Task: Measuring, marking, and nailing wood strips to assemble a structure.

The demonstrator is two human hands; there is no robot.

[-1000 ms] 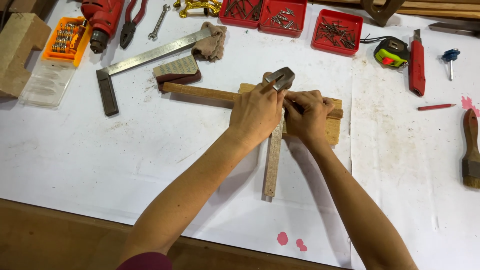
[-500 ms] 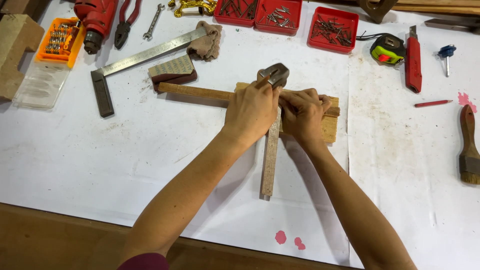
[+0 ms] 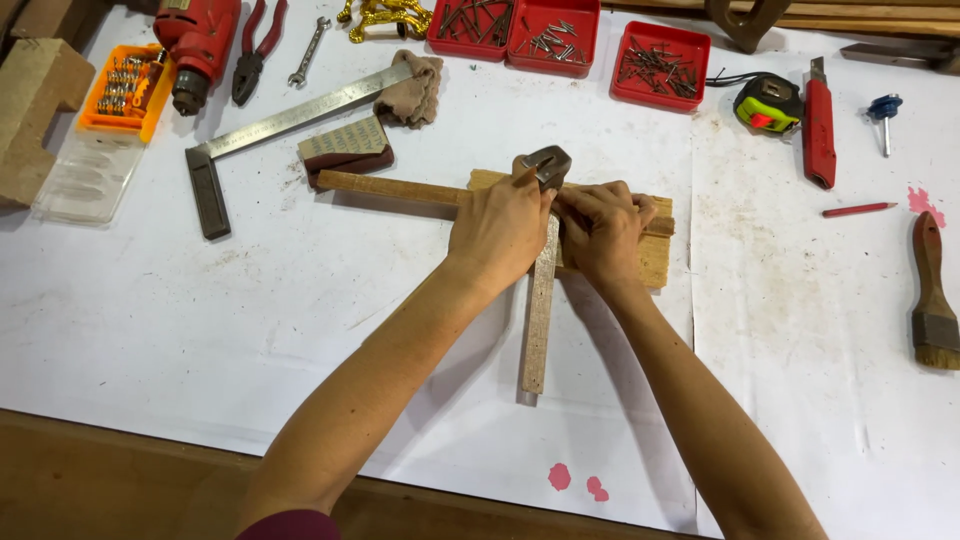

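While your left hand [image 3: 500, 228] grips the hammer [image 3: 400, 190] just behind its metal head, your right hand [image 3: 603, 232] presses curled fingers on the wooden block [image 3: 658, 255]. Both sit mid-table on the white paper [image 3: 300, 330], where a narrow wooden strip [image 3: 538, 320] runs from under the hands toward you. Red nail trays [image 3: 660, 52] lie well beyond.

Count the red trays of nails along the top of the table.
3: two red trays side by side at top centre, one further right beside the tape measure. More may lie beyond the frame.
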